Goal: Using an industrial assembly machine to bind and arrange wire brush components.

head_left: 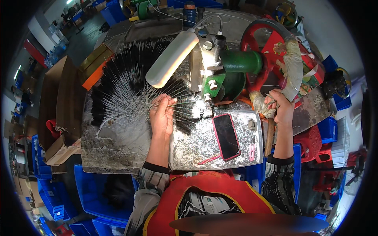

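Observation:
My left hand (161, 116) is closed, thumb and fingertips pinched on a thin wire-stemmed brush (184, 101) with dark bristles. The brush's far end points at the metal block of a green hand press (212, 85). Left of that hand spreads a large pile of similar wire brushes (124, 88), black bristles outward and bare wire stems toward me. My right hand (280, 105) is wrapped round a cloth-bound handle (260, 104) on the press's red handwheel (247, 37). A lit lamp (173, 59) hangs over the work spot and hides part of the pile.
Below the press lies a metal tray (185, 151) strewn with wire scraps, holding a pink-cased phone (226, 137) and a small pink-handled tool (252, 151). A wooden handle (269, 137) stands beside it. Cardboard boxes (67, 106) flank the left; blue bins (88, 183) sit below the table.

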Action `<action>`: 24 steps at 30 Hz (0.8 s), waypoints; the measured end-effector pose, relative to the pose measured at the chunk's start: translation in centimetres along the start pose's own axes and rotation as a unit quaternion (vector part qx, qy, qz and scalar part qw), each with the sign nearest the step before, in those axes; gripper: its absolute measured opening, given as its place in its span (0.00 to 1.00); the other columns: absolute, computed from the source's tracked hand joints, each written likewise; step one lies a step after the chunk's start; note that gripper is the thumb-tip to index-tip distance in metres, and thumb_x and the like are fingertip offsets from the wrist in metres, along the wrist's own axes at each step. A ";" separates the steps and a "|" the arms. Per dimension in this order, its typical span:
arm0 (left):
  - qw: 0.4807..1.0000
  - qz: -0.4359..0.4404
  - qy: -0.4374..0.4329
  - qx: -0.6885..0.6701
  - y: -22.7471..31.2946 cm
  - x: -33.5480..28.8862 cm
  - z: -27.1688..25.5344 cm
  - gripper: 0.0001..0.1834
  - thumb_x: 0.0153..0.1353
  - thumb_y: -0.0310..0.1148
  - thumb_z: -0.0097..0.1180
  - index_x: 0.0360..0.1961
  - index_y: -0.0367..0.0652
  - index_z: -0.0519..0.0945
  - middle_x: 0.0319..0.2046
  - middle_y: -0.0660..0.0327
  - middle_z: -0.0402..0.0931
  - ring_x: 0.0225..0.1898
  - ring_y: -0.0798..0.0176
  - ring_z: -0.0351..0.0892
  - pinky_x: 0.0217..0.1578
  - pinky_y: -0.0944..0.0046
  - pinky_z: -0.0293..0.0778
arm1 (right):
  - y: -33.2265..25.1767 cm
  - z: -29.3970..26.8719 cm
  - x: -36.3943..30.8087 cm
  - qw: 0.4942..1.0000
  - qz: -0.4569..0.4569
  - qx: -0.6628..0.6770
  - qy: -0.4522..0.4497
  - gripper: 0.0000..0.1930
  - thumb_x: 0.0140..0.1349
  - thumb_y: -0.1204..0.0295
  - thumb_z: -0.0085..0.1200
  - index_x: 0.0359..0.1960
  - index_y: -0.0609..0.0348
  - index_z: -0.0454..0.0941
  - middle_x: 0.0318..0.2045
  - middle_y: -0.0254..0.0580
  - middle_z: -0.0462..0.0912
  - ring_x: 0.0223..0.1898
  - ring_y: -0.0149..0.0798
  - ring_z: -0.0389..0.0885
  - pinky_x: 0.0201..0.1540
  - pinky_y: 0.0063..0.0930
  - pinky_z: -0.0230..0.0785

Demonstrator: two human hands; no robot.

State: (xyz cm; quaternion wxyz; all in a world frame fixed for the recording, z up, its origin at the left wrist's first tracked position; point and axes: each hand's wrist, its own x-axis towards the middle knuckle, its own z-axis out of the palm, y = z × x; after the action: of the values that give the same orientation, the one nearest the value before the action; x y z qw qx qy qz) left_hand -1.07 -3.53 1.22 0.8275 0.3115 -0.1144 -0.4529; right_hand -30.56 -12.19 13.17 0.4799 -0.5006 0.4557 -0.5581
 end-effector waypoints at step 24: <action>0.999 0.003 0.038 0.009 0.1 0.1 0.1 0.08 0.52 0.21 0.49 0.36 0.35 0.70 0.29 0.58 0.73 0.30 0.62 0.74 0.36 0.66 0.71 | -2.3 -0.1 0.5 0.998 0.030 -0.022 -0.044 0.07 0.46 0.73 0.49 0.21 0.67 0.72 0.11 0.41 0.71 0.11 0.29 0.65 0.14 0.19 0.56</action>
State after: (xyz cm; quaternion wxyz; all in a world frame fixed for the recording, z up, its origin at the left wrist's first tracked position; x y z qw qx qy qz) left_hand -1.00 -3.61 1.41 0.8300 0.3353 -0.0881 -0.4370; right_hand -30.86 -12.39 15.54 0.5048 -0.5216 0.4608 -0.5106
